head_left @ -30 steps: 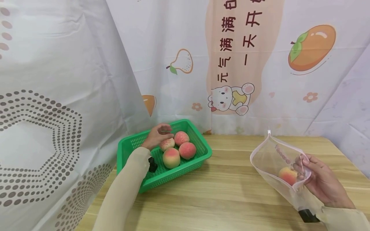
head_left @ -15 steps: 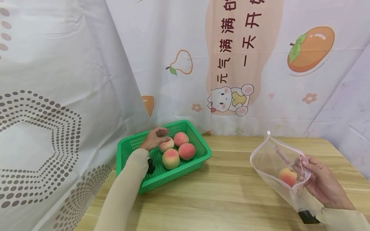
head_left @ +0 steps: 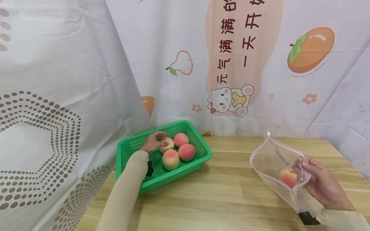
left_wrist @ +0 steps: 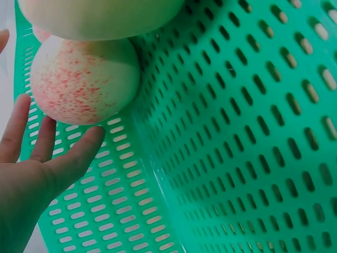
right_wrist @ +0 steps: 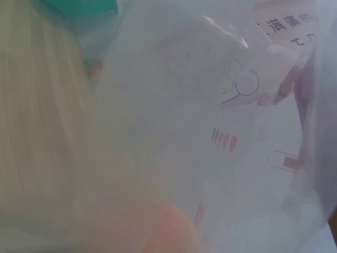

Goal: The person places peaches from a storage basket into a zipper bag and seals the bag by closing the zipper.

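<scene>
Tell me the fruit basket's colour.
The basket is bright green, seen best in the head view.

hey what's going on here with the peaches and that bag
A person's right hand grips a see-through bag, its mouth open and one peach inside. The left hand is at a pale speckled peach in the green basket, not clearly gripping it. Three other peaches lie in there too.

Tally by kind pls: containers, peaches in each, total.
Green basket: 1
Translucent bag: 1
Peaches in the basket: 4
Peach in the bag: 1
Total: 7
</scene>
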`<state>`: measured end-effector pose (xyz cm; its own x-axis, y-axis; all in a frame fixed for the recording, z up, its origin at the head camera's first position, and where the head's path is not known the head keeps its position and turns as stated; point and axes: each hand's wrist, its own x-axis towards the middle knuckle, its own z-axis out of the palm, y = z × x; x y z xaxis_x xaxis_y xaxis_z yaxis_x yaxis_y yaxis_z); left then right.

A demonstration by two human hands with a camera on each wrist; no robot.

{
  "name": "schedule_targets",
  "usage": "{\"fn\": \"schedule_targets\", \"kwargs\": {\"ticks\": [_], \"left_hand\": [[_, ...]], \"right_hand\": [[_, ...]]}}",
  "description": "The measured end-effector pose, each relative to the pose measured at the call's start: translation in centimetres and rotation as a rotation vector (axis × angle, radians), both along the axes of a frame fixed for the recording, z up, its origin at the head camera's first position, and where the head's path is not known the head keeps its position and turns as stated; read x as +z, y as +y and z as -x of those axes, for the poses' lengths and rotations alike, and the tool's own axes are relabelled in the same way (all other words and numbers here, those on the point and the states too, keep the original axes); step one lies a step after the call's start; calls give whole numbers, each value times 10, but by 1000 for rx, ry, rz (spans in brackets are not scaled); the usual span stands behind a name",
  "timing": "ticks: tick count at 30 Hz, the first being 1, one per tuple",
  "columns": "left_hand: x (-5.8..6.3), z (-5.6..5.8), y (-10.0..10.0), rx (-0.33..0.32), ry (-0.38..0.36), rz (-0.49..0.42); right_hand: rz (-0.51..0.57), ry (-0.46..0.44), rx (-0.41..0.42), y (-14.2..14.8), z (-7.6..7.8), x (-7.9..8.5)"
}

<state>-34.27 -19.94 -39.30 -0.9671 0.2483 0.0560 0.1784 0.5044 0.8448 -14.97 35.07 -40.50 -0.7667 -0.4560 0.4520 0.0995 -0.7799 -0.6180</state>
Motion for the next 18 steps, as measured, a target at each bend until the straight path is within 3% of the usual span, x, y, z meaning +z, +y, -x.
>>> {"fn": "schedule_targets", "kwargs": {"ticks": [6, 18], "left_hand": [[-5, 4, 1, 31, -29, 44], [-8, 8, 5, 83, -76, 158]], "right_hand": [[-7, 41, 10, -1, 1, 1], [2, 37, 23, -1, 2, -1]]}}
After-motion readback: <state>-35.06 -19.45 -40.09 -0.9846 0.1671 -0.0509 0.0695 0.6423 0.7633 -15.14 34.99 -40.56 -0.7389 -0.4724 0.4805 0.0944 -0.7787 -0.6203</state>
